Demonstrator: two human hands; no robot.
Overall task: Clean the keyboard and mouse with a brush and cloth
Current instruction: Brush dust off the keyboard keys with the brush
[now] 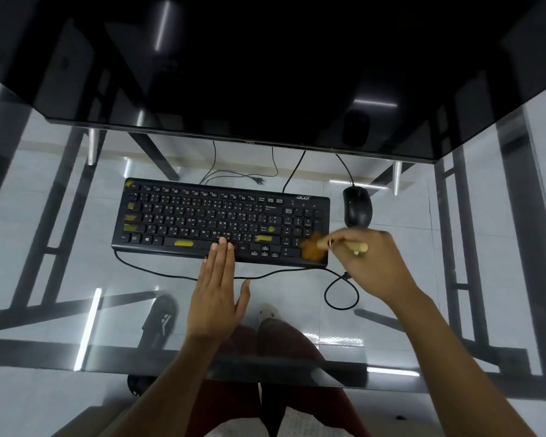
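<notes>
— So, nearest the camera?
— Left hand [216, 298], flat on the glass desk [60, 279], fingers pressed together and straight, thumb held out to the side; fingertips [223, 242] resting on the near edge of the keyboard [221, 220], just below the bottom row.
— And further right?
— Right hand [372, 263], fingers curled and pinching the wooden handle of a brush [320, 247]; bristles blurred, down on the keyboard's near right corner, over the number pad.
— Anything on the keys?
— Yellow patches on the space bar, the left column and beside Enter.
— Beyond that?
— Black mouse [357, 207], just beside the keyboard's far right corner, apart from both hands. Cable [341, 291] looped on the glass near the right wrist. Farthest back, dark monitor [265, 64]. No cloth to be seen.
</notes>
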